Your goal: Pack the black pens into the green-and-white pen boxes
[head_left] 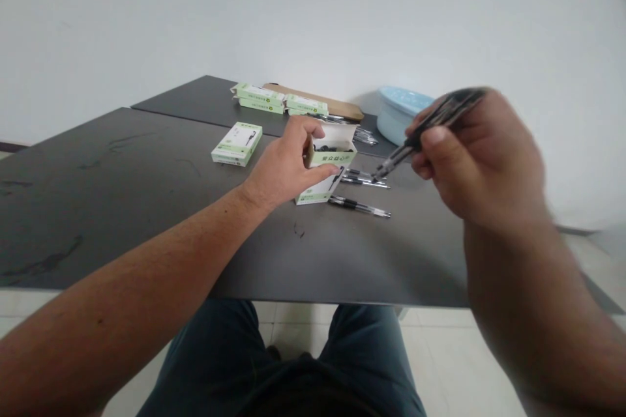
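Observation:
My left hand [288, 159] grips a small green-and-white pen box [317, 192], its thumb on the front and fingers around the far side. The box stands on the dark table with its top flap raised, and dark pen ends show inside. Raised to the right of it, my right hand [469, 156] is closed around several black pens [440, 114], their tips pointing down and left toward the box. Loose pens [359, 206] lie on the table just right of the box, some partly hidden behind it.
A closed pen box [238, 143] lies left of my left hand. Farther back are stacked pen boxes [261, 104], a brown flat item [342, 106], more loose pens [366, 137] and a round light-blue container [396, 118]. The dark table [147, 176] reaches toward a white wall.

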The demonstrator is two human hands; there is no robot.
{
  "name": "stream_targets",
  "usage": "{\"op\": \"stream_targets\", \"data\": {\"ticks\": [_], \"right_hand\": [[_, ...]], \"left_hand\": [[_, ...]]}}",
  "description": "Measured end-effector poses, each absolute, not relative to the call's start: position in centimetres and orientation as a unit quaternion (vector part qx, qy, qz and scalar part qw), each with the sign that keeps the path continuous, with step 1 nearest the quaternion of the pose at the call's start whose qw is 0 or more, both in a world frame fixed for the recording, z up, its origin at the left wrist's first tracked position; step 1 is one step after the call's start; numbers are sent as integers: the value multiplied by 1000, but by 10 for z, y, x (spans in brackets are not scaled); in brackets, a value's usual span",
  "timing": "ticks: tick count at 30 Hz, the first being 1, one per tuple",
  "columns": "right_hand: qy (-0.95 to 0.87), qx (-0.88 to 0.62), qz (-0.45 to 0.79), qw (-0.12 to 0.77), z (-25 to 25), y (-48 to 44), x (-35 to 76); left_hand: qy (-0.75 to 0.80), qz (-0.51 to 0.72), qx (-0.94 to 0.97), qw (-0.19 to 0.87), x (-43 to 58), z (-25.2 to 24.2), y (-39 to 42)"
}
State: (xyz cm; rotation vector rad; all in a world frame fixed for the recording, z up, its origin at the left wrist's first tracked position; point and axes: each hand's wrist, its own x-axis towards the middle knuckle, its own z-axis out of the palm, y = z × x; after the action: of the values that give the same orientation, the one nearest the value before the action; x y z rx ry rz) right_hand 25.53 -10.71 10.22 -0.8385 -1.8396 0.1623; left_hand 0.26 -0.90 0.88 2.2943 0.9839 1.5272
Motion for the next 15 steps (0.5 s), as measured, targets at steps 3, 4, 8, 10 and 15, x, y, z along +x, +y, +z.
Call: {"op": "stream_targets", "data": {"ticks": [3, 4, 8, 10, 15], "right_hand": [[-733, -298, 99, 604, 120, -97, 231], [-728, -290, 108, 612, 123, -92, 224], [-748, -262, 128, 596, 116, -70, 208], [-761, -278, 129, 572, 108, -62, 208], [-758, -303, 103, 568, 99, -57, 216]], "left_hand": [[334, 514, 783, 107, 2, 11, -11], [333, 514, 784, 106, 2, 11, -11], [327, 513, 787, 102, 2, 12, -13], [333, 510, 787, 101, 2, 12, -13], [345, 502, 787, 95, 2, 12, -15]]}}
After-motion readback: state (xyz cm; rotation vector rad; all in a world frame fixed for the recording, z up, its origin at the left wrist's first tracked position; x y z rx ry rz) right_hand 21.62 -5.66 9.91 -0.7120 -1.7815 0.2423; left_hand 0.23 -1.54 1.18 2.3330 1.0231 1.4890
